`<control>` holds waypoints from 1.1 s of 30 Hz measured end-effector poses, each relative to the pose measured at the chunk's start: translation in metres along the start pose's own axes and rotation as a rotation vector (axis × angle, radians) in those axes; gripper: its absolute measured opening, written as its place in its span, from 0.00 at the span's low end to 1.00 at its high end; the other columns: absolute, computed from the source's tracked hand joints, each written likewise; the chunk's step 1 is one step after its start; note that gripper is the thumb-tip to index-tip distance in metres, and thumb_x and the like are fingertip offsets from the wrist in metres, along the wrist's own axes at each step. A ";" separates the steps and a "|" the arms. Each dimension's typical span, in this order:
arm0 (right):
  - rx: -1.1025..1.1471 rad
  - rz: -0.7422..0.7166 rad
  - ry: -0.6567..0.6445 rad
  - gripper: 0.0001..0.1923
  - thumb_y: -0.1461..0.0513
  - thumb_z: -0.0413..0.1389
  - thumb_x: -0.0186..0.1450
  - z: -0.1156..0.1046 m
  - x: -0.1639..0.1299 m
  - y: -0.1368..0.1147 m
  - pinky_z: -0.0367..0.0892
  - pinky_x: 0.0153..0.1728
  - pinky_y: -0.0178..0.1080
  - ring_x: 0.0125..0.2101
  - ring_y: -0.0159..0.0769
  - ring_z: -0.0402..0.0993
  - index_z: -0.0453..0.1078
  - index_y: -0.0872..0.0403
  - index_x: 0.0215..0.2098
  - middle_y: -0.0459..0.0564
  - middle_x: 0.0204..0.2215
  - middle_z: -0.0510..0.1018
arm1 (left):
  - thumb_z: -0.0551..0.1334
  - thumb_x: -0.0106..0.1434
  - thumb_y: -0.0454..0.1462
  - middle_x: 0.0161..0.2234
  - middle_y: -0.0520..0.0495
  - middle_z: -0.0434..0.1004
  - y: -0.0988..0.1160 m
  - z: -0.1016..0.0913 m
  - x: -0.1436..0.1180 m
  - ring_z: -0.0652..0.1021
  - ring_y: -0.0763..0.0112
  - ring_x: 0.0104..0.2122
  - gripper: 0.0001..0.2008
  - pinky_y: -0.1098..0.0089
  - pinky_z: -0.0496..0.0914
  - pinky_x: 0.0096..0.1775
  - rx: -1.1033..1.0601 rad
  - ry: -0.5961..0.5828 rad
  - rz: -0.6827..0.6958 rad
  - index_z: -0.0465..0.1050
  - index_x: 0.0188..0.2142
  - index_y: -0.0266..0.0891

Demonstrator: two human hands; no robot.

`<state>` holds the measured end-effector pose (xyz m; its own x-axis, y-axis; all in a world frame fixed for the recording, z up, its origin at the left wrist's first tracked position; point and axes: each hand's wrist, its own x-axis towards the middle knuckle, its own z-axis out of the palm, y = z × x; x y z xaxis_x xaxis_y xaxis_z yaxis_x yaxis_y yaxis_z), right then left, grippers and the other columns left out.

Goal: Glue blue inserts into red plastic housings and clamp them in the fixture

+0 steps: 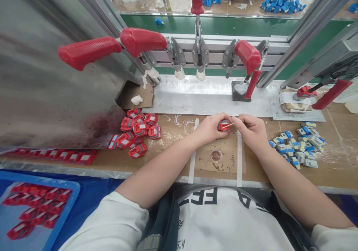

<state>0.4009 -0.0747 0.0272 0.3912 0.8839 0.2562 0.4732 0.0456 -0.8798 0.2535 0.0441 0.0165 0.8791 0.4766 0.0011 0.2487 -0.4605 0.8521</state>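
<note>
- Far left, below bench level: blue tray [73, 187] with rows of red housings [41, 207].
- Left on bench: loose heap of red-and-grey housings [140, 128], beside the metal panel [69, 105].
- Left hand [208, 129]: fingers curled narrow around one red-and-grey housing, the held piece [223, 125], above the bench between two white tape strips [193, 152].
- Below the held piece: small round dish [216, 155] of brownish liquid on cardboard.
- Right hand [253, 131]: thumb and fingers pinching a thin stick [228, 125], tip at the held piece; exact contact cannot be told.
- Right of that hand: heap of blue-and-white parts [300, 145], some with yellow.
- Far right, behind: red-handled toggle clamp [331, 94] over a wrapped block [293, 105].
</note>
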 end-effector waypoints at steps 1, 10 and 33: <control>-0.003 0.001 0.000 0.25 0.51 0.58 0.71 0.000 0.000 -0.001 0.54 0.25 0.36 0.22 0.29 0.55 0.60 0.53 0.20 0.41 0.18 0.61 | 0.66 0.56 0.33 0.38 0.52 0.80 0.001 0.000 0.000 0.78 0.66 0.38 0.14 0.69 0.67 0.40 0.000 -0.006 -0.007 0.75 0.43 0.42; -0.053 -0.028 0.029 0.25 0.51 0.57 0.70 -0.003 0.000 -0.001 0.53 0.25 0.36 0.21 0.29 0.55 0.59 0.53 0.20 0.42 0.18 0.61 | 0.65 0.56 0.33 0.38 0.53 0.80 0.001 0.000 -0.001 0.78 0.67 0.37 0.14 0.70 0.67 0.39 -0.002 0.012 0.005 0.75 0.43 0.42; -0.422 -0.462 0.109 0.22 0.66 0.55 0.69 -0.010 -0.002 -0.005 0.48 0.23 0.37 0.21 0.29 0.49 0.51 0.51 0.21 0.40 0.19 0.53 | 0.66 0.56 0.35 0.35 0.54 0.81 0.002 0.004 0.001 0.78 0.68 0.35 0.11 0.70 0.66 0.37 0.044 0.030 -0.023 0.77 0.41 0.42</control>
<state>0.4053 -0.0811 0.0353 0.1399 0.7633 0.6307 0.8740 0.2042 -0.4410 0.2562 0.0403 0.0155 0.8605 0.5094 -0.0025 0.2874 -0.4814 0.8280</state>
